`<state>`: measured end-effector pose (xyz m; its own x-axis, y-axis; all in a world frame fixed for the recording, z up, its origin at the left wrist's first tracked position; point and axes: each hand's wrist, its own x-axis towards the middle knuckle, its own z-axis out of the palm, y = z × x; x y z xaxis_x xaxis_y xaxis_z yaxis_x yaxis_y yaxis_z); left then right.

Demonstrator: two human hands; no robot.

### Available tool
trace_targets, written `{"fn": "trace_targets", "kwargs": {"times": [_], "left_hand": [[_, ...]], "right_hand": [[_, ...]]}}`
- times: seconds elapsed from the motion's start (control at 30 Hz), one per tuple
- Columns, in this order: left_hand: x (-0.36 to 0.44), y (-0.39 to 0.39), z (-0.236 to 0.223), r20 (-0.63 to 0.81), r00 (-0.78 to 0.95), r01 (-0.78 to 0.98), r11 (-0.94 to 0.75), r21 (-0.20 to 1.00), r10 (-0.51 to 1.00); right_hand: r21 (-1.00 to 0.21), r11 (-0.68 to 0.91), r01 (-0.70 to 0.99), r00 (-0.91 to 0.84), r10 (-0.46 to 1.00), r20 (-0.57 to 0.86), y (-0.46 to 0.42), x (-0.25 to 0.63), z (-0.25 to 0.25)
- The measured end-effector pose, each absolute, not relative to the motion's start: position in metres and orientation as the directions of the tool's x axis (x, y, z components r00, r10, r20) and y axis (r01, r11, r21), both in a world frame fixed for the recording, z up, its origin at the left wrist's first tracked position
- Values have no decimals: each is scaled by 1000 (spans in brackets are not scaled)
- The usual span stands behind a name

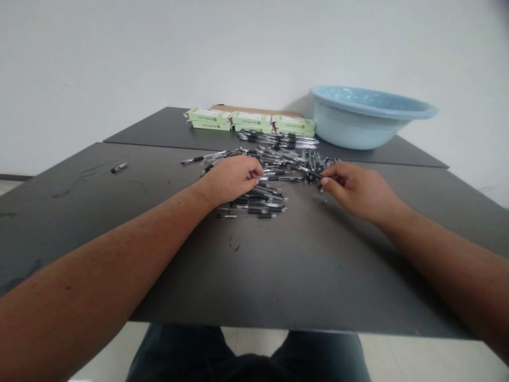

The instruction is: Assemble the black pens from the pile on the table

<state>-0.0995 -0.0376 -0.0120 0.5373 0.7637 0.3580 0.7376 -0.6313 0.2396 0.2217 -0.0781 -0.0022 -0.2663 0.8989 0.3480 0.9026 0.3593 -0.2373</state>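
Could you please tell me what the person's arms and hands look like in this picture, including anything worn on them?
Both forearms are bare, with no sleeves in view. The left hand and right hand wear no gloves, and no watch, ring or bracelet is visible. The fingers are uncovered.

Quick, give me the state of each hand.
Left hand: fingers curled on pens in the pile of pens.
Right hand: pinching one pen at the pile's edge.

Pens (274, 159): we cannot count them, too small and blurred (some lie under the left hand (230, 178)). Green boxes (250, 121): print unreadable. Cardboard (254, 110) behind: mostly hidden.
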Motion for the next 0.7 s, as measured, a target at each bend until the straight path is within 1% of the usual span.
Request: {"fn": "trace_targets", "kwargs": {"times": [0.33, 0.47, 0.7], "left_hand": [[-91, -41, -16, 340, 567, 726, -651, 225, 750], [-89, -41, -17, 343, 569, 726, -652, 218, 748], [-79, -45, -20, 348, 561, 720, -650, 241, 751]], "right_hand": [[-200, 357, 912, -269, 892, 363, -77, 221, 0], [-199, 360, 911, -276, 894, 354, -76, 221, 0], [-214, 365, 906, -280, 897, 343, -77, 218, -2]]}}
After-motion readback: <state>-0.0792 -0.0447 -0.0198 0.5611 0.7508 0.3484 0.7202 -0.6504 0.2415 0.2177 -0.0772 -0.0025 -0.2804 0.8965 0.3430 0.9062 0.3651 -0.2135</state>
